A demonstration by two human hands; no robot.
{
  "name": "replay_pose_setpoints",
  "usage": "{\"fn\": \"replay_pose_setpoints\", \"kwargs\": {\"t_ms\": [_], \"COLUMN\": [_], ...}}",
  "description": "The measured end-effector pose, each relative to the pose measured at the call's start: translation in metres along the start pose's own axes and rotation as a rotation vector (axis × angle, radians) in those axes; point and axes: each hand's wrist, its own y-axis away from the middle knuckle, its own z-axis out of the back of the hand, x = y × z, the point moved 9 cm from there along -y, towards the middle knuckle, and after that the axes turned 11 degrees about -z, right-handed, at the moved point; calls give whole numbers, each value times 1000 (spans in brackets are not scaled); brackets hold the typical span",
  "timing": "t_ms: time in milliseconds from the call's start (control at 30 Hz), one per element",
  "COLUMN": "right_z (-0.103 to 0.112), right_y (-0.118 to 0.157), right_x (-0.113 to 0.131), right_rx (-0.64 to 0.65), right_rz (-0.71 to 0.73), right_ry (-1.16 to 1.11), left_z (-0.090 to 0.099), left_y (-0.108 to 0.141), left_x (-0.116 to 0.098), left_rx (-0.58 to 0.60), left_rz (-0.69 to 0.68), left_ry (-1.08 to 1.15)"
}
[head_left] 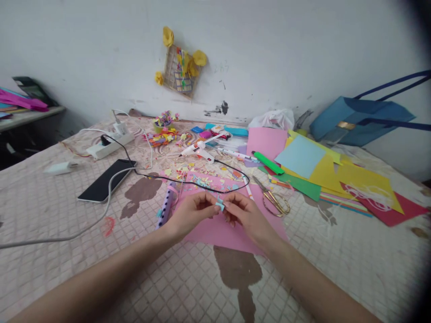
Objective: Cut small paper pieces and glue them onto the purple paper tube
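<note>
Between my two hands is a small light-blue paper piece [220,206], pinched at its edges by the fingertips. My left hand [199,207] closes on its left side, and my right hand [239,208] on its right. Both hover over a pink paper sheet [232,237]. Paper scraps [202,180] in several colours lie at the sheet's far edge. Beside my left wrist is a purple dotted strip or tube [165,208]. To the right of my right hand rest gold-handled scissors [273,197].
A white glue gun [199,150] lies beyond the scraps, its black cord looping across the sheet. A phone [107,180] and a power strip [111,144] are on the left. Coloured paper [313,157], a green marker [268,163] and a blue bag [362,119] are on the right.
</note>
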Motion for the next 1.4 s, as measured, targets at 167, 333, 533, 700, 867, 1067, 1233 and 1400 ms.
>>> {"fn": "replay_pose_setpoints", "kwargs": {"t_ms": [167, 333, 533, 700, 867, 1067, 1233, 1400], "right_z": [-7, -10, -4, -1, -2, -3, -7, -9], "right_y": [1, 2, 2, 6, 5, 5, 7, 6], "right_x": [-2, 0, 4, 10, 10, 7, 6, 5], "right_rx": [44, 53, 10, -50, -55, -43, 0, 27], "right_rz": [-20, -19, 55, 122, 115, 96, 54, 45], "right_ry": [-7, -9, 92, 108, 120, 115, 56, 38], "left_z": [3, 3, 3, -2, -5, -5, -4, -4], "left_y": [0, -1, 0, 3, 5, 5, 5, 6], "left_x": [1, 0, -2, -2, 2, 5, 7, 5], "left_rx": [-31, -54, -62, -7, 9, -6, 3, 17], "left_rz": [16, 5, -1, 20, 73, 100, 98, 98], "left_ry": [1, 28, 1, -58, -4, 48, 60, 57]}}
